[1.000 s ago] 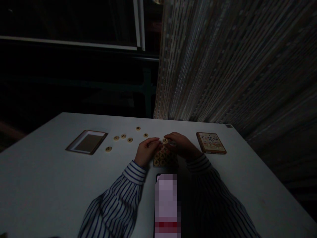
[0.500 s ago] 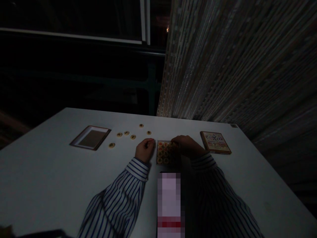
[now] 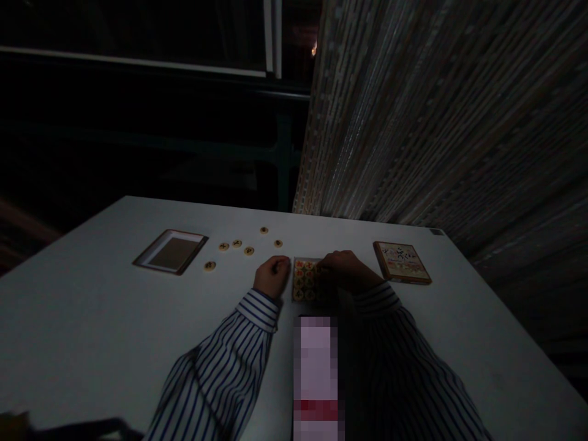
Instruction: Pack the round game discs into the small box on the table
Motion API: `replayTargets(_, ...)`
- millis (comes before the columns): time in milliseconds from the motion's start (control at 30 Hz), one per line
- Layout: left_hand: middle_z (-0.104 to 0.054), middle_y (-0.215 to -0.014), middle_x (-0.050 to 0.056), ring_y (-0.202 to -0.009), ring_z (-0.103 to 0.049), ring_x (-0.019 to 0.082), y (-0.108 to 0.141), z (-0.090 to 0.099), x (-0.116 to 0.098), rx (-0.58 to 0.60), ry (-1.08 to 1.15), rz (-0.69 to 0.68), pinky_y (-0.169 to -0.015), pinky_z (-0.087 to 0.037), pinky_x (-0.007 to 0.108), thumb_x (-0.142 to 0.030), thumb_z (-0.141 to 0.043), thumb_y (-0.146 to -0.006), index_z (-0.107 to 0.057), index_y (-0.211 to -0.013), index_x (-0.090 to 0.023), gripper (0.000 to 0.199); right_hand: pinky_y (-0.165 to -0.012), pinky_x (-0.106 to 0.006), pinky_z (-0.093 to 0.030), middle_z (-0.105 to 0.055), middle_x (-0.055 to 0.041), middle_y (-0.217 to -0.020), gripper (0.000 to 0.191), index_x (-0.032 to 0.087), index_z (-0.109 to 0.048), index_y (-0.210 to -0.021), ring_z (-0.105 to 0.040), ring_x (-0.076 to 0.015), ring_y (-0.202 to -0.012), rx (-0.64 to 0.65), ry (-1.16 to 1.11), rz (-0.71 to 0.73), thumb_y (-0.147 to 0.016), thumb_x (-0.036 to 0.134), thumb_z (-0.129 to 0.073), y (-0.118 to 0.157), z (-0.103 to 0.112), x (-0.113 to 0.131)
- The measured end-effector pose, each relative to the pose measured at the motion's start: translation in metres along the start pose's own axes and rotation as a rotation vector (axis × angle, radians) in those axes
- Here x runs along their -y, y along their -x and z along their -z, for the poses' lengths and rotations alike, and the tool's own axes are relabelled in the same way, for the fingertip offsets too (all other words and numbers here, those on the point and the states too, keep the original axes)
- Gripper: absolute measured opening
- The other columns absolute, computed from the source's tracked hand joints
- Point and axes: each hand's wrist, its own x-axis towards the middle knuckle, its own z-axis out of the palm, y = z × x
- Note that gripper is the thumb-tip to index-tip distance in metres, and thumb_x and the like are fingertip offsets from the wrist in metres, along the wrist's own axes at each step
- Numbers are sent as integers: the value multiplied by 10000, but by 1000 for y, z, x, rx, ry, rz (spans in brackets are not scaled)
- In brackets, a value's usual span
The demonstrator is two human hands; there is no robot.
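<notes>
A small tray [image 3: 294, 288] stands before me, with rows of round xiangqi pieces [image 3: 304, 280] in it, marked in red and black characters. My right hand [image 3: 345, 269] reaches over its right side from above. Its fingers are curled down on a xiangqi piece at the tray's upper right, and the hand hides part of the tray. Close to the tray's left edge, my left hand [image 3: 271, 277] rests closed in a loose fist. What it holds, if anything, is hidden. Several loose xiangqi pieces [image 3: 248, 251] lie on the table beyond and left of it.
The white table [image 3: 114, 343] carries an open shallow box part [image 3: 171, 252] at left and a printed box lid [image 3: 403, 263] at right. A blurred-out upright object [image 3: 318, 367] is at the near middle. Beyond the table's far edge hangs a string curtain [image 3: 395, 110].
The view has shifted slightly. Both hands stay by the tray, and the loose pieces keep their places. The right fingers still cover the tray's upper right.
</notes>
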Motion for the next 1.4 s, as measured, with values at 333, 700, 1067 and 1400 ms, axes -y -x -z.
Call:
replayTargets(333, -687, -753, 44, -728, -621, 160, 0, -1, 2, -5, -44, -13, -704, -485, 280, -360, -525, -733, -666, -852, -163, 270, -760, -334, -377, -664, -70, -965, 210, 231, -635, -951, -593, -216, -912, 43, 28, -25, -802, 279, -496, -1, -1, 1)
replayTargets(700, -690, -764, 44, -748, -622, 166, 0, 1, 1, 7, -41, -14, -726, -486, 290, -358, -522, -728, -667, -848, -161, 272, -737, -332, -389, -663, -72, -945, 194, 225, -644, -901, -599, -216, -882, 62, 35, -17, -791, 281, -494, -2, -1, 2)
replayTargets(1067, -688, -758, 39, -740, -622, 161, 1, 1, 0, 8, -41, -30, -729, -488, 287, -333, -515, -727, -666, -831, -166, 249, -719, -323, -391, -666, -89, -918, 234, 211, -664, -890, -602, -218, -869, 80, 23, -18, -825, 313, -463, 0, 4, 7)
replayTargets(1400, -685, -751, 51, -725, -618, 163, 1, 1, 0, 7, -28, -23, -719, -487, 292, -350, -513, -730, -666, -836, -154, 270, -770, -338, -385, -662, -82, -987, 279, 244, -633, -1050, -590, -213, -913, 4, -15, -10, -818, 316, -495, 3, 3, -1)
